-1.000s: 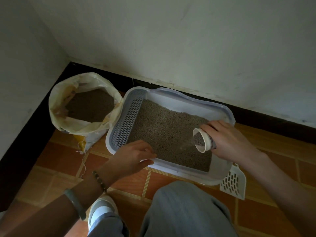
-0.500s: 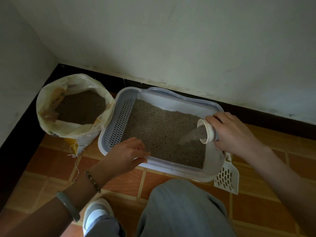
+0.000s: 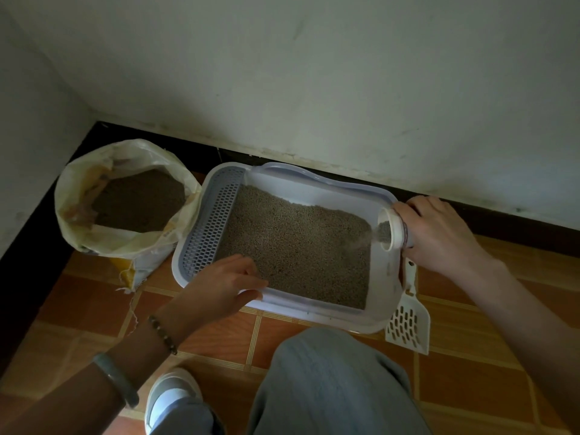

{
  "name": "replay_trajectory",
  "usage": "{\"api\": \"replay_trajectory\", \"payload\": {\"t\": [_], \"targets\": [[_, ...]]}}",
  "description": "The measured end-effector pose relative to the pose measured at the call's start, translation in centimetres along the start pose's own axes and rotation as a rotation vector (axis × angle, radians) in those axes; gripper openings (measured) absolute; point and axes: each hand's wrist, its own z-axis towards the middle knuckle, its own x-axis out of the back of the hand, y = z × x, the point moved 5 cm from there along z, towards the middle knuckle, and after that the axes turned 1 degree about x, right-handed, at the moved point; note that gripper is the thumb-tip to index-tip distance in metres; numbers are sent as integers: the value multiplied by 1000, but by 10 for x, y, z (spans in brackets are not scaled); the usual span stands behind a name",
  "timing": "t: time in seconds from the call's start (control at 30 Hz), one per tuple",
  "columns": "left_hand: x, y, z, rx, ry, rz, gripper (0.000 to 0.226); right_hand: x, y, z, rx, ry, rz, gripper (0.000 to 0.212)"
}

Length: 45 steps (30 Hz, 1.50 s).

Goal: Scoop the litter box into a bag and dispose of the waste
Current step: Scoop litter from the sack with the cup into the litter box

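**Head view: scoop lies by the right hand, bag stands at the opposite end**

The litter box (image 3: 314,312) stands on the tiled floor (image 3: 470,387) close to the wall, and its long axis runs left to right in front of the person. The right hand (image 3: 439,233) is at the right short end and holds a white cup (image 3: 394,229). The cup is tipped on its side, with its mouth over the litter (image 3: 298,243), and grey granules are falling from it. The left hand (image 3: 219,287) is at the near long rim, toward the left corner. Its fingers lie over the rim and its thumb lies along the outer side, so it seems to grip the rim.

The slotted scoop (image 3: 408,324) lies on the floor just beside the near right corner of the box. Its long axis runs from far to near: the handle end is close to the right hand and the blade points toward the person. The open bag (image 3: 135,249) stands just beside the left short end.

In my judgement the right hand is clearly nearer to the scoop, but it must first put the cup down. Each scoopful must then travel the whole length of the box to reach the bag, so spilling on the floor is the risk.
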Motion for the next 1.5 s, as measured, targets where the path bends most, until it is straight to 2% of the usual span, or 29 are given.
{"api": "replay_trajectory", "payload": {"t": [0.33,0.53,0.8,1.2,1.5], "targets": [[1,1,-1,-6,-1,-2,20,4,-1,5,-25,-7,-46,80],[-1,-2,-4,-25,28,-19,18,9,-4,8,-20,-2,39,78],[0,1,-7,-47,27,-3,19,23,-15,22,11,11,26,78],[-1,2,-8,-8,-9,-3,20,27,-22,34,40,-39,-8,77],[-2,0,-8,-3,-10,-21,17,31,-28,36,45,-16,20,79]]}}
